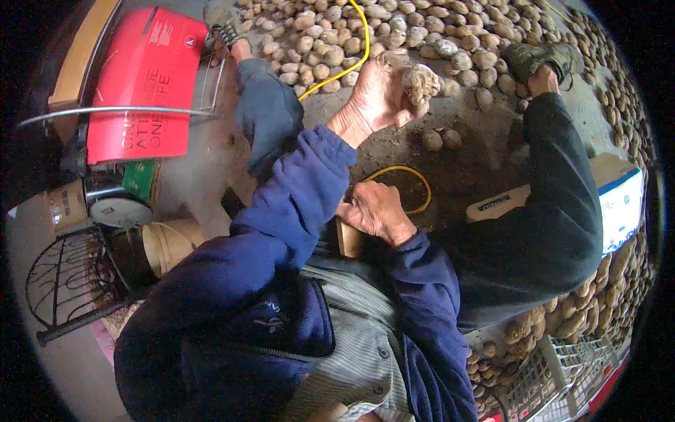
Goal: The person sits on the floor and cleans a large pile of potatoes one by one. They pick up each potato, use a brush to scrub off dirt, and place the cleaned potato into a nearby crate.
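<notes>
My left hand (385, 95) is raised over the floor, its fingers curled round a lumpy, pale brown tuber-like thing (421, 84). Lower down, nearer my body, my right hand (374, 211) is closed at the top of a flat piece of light wood (349, 240); its fingers hide how far the wood reaches. A yellow cord (422, 184) curves on the far side of the right hand. Two roundish tubers (442, 140) lie together on the dirty floor between my legs.
Brown tubers (464, 31) cover the floor ahead and along the right. At left stand a red box (153, 84), a beige bucket (171, 245) and a black metal rack (63, 279). A blue-and-white box (621, 211) is beyond my right knee; plastic crates (559, 374) stand lower right.
</notes>
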Motion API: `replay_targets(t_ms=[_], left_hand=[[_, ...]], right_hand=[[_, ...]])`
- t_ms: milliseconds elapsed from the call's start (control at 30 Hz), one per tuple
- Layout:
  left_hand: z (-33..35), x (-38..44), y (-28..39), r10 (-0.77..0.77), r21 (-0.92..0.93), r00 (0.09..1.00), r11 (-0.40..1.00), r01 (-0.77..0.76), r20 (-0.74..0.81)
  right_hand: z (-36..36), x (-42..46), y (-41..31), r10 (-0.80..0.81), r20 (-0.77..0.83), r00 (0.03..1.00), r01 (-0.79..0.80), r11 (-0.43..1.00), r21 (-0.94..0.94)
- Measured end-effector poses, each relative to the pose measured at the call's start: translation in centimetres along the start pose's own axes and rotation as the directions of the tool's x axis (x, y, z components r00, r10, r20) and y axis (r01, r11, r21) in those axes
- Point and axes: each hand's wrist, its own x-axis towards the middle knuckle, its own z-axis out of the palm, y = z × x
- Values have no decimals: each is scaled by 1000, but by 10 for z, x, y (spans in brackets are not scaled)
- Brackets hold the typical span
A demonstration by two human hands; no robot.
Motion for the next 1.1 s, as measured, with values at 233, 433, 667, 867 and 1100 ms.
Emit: replay_targets(t_ms=[233,433,667,867,1100], left_hand=[[-2,-26,2,-78,-139,980,985,105,185],[5,-39,2,7,-144,1000,990,-3,23],[7,-49,7,91,-76,995,993,-95,-50],[0,-61,0,288,430,949,878,-209,-127],[16,-67,-12,491,805,869,540,-247,-63]], right_hand=[[64,-7,31,-198,-375,906,150,977,-152],[77,-2,63,-214,-507,835,28,936,-350],[39,15,57,1,-599,801,-101,986,-133],[-43,8,4,607,-375,701,-47,565,824],[-62,-13,-12,494,-448,745,184,493,850]])
